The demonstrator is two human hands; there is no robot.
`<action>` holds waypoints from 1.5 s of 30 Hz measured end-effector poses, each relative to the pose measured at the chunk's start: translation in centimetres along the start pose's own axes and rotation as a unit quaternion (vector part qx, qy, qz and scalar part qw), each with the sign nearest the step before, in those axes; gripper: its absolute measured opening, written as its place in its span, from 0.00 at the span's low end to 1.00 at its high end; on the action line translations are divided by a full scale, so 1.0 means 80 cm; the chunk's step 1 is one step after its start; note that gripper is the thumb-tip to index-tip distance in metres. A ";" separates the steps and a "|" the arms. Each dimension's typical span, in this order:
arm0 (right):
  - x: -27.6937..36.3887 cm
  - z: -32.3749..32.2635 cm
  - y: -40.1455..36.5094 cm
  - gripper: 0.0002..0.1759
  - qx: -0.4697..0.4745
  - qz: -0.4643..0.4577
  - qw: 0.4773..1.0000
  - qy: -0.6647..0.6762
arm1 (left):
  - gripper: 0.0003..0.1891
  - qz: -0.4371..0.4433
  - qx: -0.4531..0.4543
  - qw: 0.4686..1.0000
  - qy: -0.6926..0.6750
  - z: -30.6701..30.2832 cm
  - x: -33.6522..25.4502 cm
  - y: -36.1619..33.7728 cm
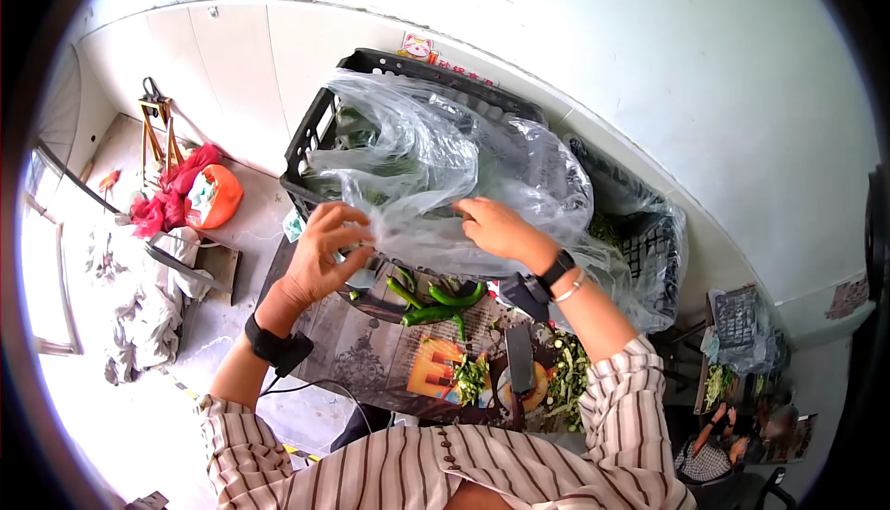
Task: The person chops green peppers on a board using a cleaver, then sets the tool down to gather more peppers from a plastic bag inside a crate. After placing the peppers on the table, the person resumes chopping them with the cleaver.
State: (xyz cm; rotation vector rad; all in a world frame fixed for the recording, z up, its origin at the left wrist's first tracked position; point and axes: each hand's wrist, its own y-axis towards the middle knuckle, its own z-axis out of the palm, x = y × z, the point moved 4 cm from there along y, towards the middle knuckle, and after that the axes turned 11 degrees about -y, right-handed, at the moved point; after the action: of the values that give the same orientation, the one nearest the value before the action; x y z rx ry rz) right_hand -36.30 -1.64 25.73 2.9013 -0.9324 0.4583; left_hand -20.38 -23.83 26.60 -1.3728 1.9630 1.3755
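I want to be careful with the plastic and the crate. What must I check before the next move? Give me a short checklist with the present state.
1. Crate fully uncovered: not ok, clear plastic lies over much of it.
2. Left hand has a firm grip on the plastic: cannot tell.
3. Right hand has a firm grip on the plastic: cannot tell.
4. Cleaver lying down, out of both hands: ok.
5. Whole green peppers apart from the cut pieces beside the cleaver: ok.
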 end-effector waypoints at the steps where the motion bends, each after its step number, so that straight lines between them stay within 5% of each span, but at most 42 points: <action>1: 0.003 0.007 0.010 0.23 0.040 0.031 0.998 0.028 | 0.10 -0.018 -0.020 0.999 -0.023 -0.008 -0.002 0.007; 5: 0.047 0.016 0.028 0.37 0.132 0.018 0.989 -0.057 | 0.16 -0.101 -0.142 0.984 -0.032 -0.028 0.005 0.038; 9: 0.095 0.020 0.038 0.38 -0.052 -0.099 0.986 -0.120 | 0.19 -0.005 -0.129 0.985 0.112 -0.016 -0.001 0.079; 14: 0.162 0.025 0.035 0.29 -0.026 -0.128 0.975 -0.180 | 0.23 -0.095 -0.002 0.995 -0.030 0.006 0.025 0.104; 16: 0.173 0.040 0.024 0.29 -0.018 -0.130 0.976 -0.173 | 0.21 -0.217 0.101 0.968 -0.080 0.015 0.042 0.097; 19: 0.177 0.055 0.019 0.32 0.018 -0.125 0.979 -0.157 | 0.17 -0.268 0.200 0.943 -0.004 0.016 0.058 0.083; 21: 0.172 0.052 0.012 0.34 -0.012 -0.133 0.989 -0.066 | 0.12 -0.228 0.152 0.961 -0.030 0.017 0.068 0.071; 25: 0.158 0.030 0.010 0.32 0.042 -0.150 0.985 0.069 | 0.05 -0.118 -0.192 0.974 0.004 -0.024 0.079 0.066; 28: 0.138 -0.016 0.023 0.25 0.012 -0.095 0.973 0.212 | 0.07 -0.172 -0.286 0.943 0.009 -0.047 0.094 0.060; 31: 0.107 -0.029 0.043 0.21 0.083 0.052 0.944 0.316 | 0.09 -0.142 -0.346 0.927 -0.007 -0.055 0.104 0.054; 33: 0.087 -0.024 0.050 0.21 0.119 0.097 0.952 0.264 | 0.12 -0.128 -0.384 0.909 -0.099 -0.070 0.115 0.044; 37: 0.100 0.008 0.044 0.23 0.100 -0.019 0.981 0.162 | 0.14 -0.093 -0.482 0.861 -0.131 -0.117 0.119 0.004; 41: 0.151 0.028 0.035 0.26 0.100 -0.067 0.982 0.149 | 0.19 -0.181 -0.453 0.867 -0.104 -0.150 0.160 -0.058; 45: 0.186 0.052 0.036 0.25 0.114 -0.100 0.982 0.116 | 0.19 -0.225 -0.506 0.795 -0.248 -0.155 0.208 -0.124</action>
State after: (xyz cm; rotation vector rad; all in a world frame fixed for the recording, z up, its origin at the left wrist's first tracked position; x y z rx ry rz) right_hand -25.35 -12.91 26.08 3.0074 -0.5842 0.9183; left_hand -16.67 -43.31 14.92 -1.4623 0.4240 2.3111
